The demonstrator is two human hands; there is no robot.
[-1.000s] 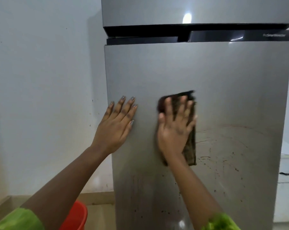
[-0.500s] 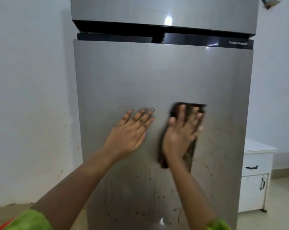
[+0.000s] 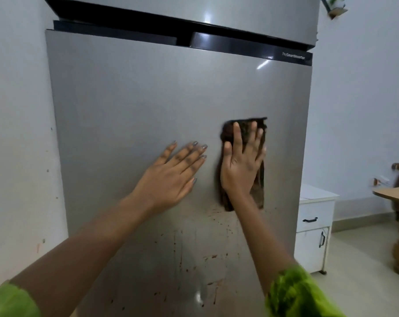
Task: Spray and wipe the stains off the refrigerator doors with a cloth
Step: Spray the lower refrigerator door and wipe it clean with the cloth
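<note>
left hand (image 3: 171,177): flat, fingers straight, braced mid-height on lower refrigerator door (image 3: 136,99), holding nothing
right hand (image 3: 242,165): fingers spread straight, pressing dark cloth (image 3: 259,191) flat near door's right edge
stains (image 3: 212,257): brown specks and drips below cloth, toward bottom edge
wipe tip: probably firm overlapping downward strokes, refolding to a clean face
white cabinet (image 3: 315,213): right of fridge, closed, contents hidden

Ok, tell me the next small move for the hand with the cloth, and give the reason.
Probably slide the cloth down. The right hand presses it flat against the lower door, and the brown stains start just under its bottom edge and run on downward, while the door above it looks clean. The left hand rests flat on the door beside it.
</note>
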